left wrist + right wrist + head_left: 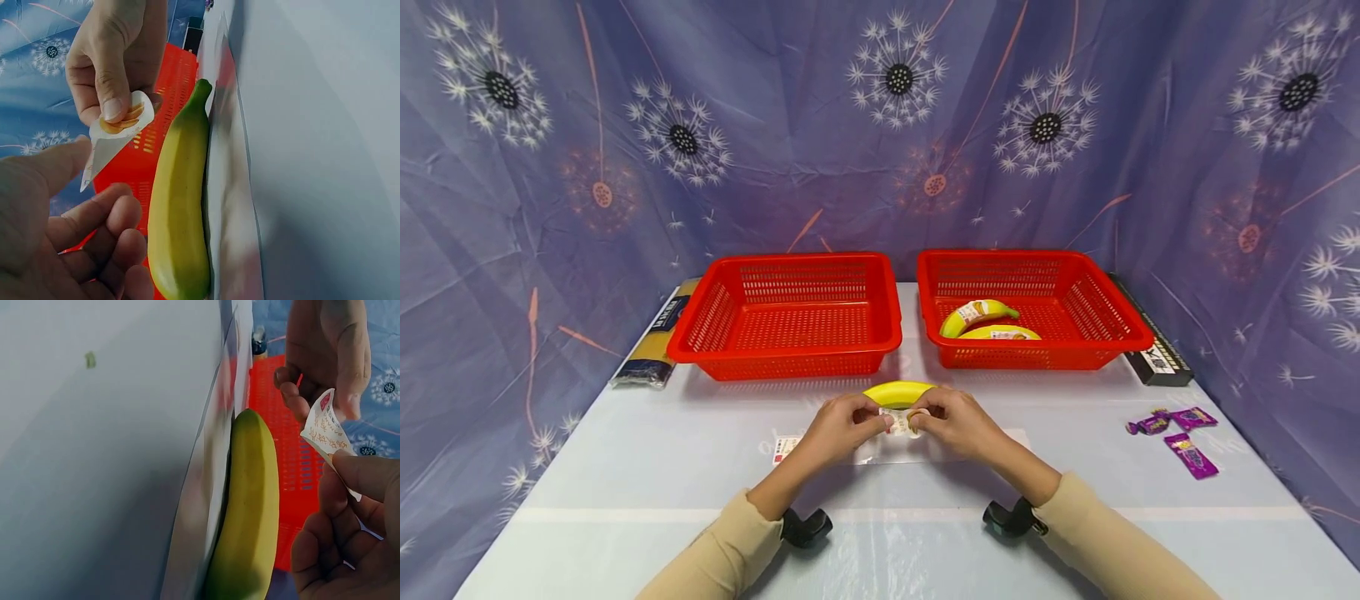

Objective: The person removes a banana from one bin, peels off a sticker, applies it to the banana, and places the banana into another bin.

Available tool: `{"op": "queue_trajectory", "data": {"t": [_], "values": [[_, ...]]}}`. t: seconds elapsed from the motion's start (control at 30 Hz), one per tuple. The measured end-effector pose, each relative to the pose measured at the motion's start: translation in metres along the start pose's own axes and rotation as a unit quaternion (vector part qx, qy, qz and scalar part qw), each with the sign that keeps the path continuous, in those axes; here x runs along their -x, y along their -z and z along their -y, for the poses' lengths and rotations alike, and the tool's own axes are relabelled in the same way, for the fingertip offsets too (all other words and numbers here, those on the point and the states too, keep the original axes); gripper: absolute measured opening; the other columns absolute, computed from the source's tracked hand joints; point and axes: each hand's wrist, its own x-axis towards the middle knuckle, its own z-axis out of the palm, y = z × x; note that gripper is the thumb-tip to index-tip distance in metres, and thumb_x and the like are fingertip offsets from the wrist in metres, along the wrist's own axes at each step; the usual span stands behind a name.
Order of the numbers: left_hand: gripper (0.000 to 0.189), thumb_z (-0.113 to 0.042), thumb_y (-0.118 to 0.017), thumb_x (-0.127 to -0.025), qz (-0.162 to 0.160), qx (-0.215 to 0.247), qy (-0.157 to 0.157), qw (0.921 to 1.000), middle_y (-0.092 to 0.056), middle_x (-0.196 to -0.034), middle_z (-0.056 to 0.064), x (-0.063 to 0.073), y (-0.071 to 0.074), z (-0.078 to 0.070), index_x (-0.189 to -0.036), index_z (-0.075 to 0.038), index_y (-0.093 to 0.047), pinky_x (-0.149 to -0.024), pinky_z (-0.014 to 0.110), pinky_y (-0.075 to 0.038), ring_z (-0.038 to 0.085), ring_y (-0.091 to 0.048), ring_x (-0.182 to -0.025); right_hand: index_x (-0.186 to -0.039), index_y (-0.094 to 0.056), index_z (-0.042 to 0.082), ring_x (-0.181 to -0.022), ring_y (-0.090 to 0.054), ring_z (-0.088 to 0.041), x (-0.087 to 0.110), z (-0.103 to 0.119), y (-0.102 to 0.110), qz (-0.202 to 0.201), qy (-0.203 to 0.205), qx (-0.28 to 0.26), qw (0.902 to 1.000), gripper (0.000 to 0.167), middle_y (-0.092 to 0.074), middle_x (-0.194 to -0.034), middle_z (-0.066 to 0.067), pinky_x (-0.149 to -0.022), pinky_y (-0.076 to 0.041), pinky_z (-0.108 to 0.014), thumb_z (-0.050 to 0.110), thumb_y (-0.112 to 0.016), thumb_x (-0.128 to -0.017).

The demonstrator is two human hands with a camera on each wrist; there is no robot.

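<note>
A white sticker (898, 423) with a banana picture and orange print is in the air between the two hands. My right hand (958, 423) pinches its picture end between thumb and finger. The left hand (838, 427) is at the other end, its thumb at the sticker's edge and its fingers apart from the thumb; whether the thumb touches is hard to tell. Just beyond the hands, a yellow banana (898, 392) with green ends lies on the table. Beneath the hands is a glossy backing sheet (895, 451), with another printed label (785, 448) at its left end.
Behind stand two red baskets, the left one (801, 367) bare inside, the right one (1030, 357) holding two labelled bananas (981, 312). Purple wrapped candies (1191, 456) lie at right. A yellow-and-dark package (651, 350) is at far left, a black box (1161, 367) at far right.
</note>
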Motion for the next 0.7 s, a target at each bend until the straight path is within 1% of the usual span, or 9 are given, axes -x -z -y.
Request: {"op": "queue_trajectory", "data": {"t": [0.07,0.17,0.27,0.37,0.47,0.57,0.7], "values": [[0.015,-0.026,-0.071,-0.082,0.003,0.004,-0.002,1.0,-0.064,-0.068,-0.002,-0.004,-0.002,-0.002,-0.077,-0.011,-0.07,-0.057,0.018,-0.039,0.004,-0.048,-0.061,-0.082,-0.07,0.017,-0.072,-0.046,-0.006,-0.001,-0.002,0.001,-0.002,-0.002,0.0,1.0,0.004,-0.058,-0.074,0.005,-0.065,-0.041,-0.02,0.018,-0.074,-0.08],[0.015,-0.023,-0.071,-0.082,0.002,-0.009,-0.006,0.9999,-0.062,-0.065,-0.003,-0.009,-0.004,-0.004,-0.071,-0.013,-0.069,-0.055,0.019,-0.037,0.004,-0.045,-0.058,-0.085,-0.071,0.015,-0.072,-0.047,-0.007,-0.003,-0.005,0.003,-0.005,-0.015,-0.002,0.9999,0.007,-0.061,-0.075,0.005,-0.065,-0.041,-0.02,0.019,-0.074,-0.08],[0.017,-0.024,-0.071,-0.082,-0.01,-0.05,-0.016,0.9986,-0.061,-0.066,-0.005,-0.016,-0.005,-0.005,-0.068,-0.016,-0.068,-0.06,0.02,-0.036,0.005,-0.045,-0.061,-0.087,-0.072,0.015,-0.072,-0.048,-0.008,-0.006,-0.008,0.005,-0.012,-0.034,0.005,0.9993,0.01,-0.064,-0.076,0.005,-0.066,-0.041,-0.021,0.021,-0.074,-0.08],[0.019,-0.026,-0.07,-0.083,-0.023,-0.103,-0.027,0.994,-0.062,-0.071,-0.006,-0.024,-0.007,-0.006,-0.067,-0.019,-0.066,-0.065,0.024,-0.037,0.007,-0.048,-0.068,-0.082,-0.071,0.015,-0.069,-0.048,-0.008,-0.013,-0.012,0.006,-0.023,-0.048,0.023,0.9983,0.008,-0.064,-0.073,0.005,-0.063,-0.04,-0.021,0.023,-0.073,-0.081],[0.019,-0.027,-0.069,-0.084,-0.035,-0.143,-0.036,0.9885,-0.062,-0.075,-0.004,-0.033,-0.009,-0.005,-0.067,-0.018,-0.065,-0.069,0.027,-0.039,0.011,-0.05,-0.074,-0.073,-0.068,0.016,-0.063,-0.045,-0.007,-0.021,-0.016,0.006,-0.033,-0.064,0.041,0.9965,0.013,-0.059,-0.066,0.005,-0.057,-0.036,-0.021,0.024,-0.073,-0.081],[0.018,-0.028,-0.068,-0.084,-0.041,-0.172,-0.039,0.9835,-0.063,-0.076,-0.003,-0.041,-0.011,-0.005,-0.069,-0.017,-0.065,-0.068,0.028,-0.04,0.013,-0.053,-0.076,-0.07,-0.066,0.015,-0.057,-0.042,-0.007,-0.028,-0.02,0.007,-0.036,-0.074,0.059,0.9948,0.017,-0.054,-0.06,0.005,-0.053,-0.033,-0.021,0.026,-0.073,-0.081],[0.015,-0.026,-0.066,-0.083,-0.047,-0.213,-0.046,0.9749,-0.063,-0.075,-0.003,-0.048,-0.012,-0.003,-0.072,-0.015,-0.065,-0.065,0.028,-0.041,0.015,-0.056,-0.075,-0.067,-0.064,0.014,-0.056,-0.04,-0.009,-0.036,-0.022,0.007,-0.035,-0.077,0.096,0.9918,0.022,-0.049,-0.058,0.005,-0.053,-0.031,-0.022,0.028,-0.073,-0.081]]}}
